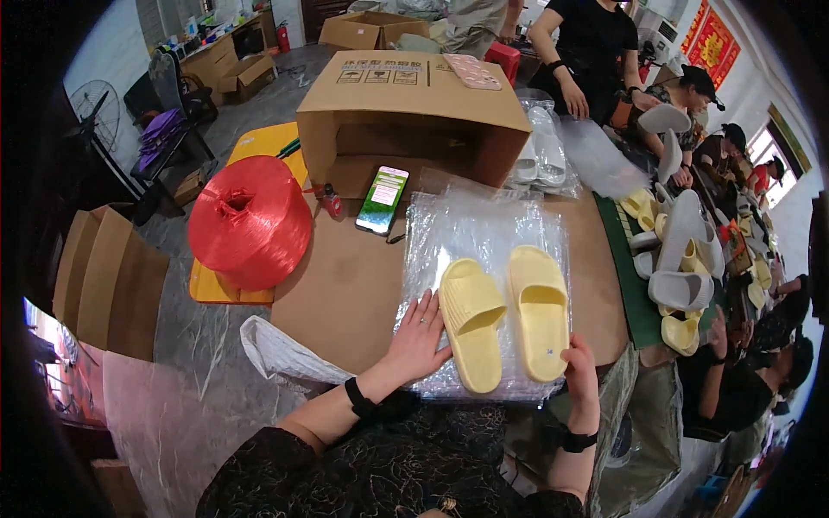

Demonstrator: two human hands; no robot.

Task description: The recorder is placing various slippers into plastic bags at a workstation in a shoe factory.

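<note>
Two pale yellow slide slippers lie side by side, toes away from me, on a stack of clear plastic bags (432,226). My left hand (419,339) rests flat on the bags with its fingers stretched out, next to the left slipper (474,332). At the heel of the right slipper (540,321), my right hand (580,367) has its thumb and fingers closed on the outer edge. Part of that hand's fingers is hidden under the sole.
An open cardboard box (371,99) stands behind the bags, with a phone (382,200) before it. A big red twine roll (250,223) sits at the left. On the right, a green-topped table (623,259) holds several yellow and grey slippers, with people along it.
</note>
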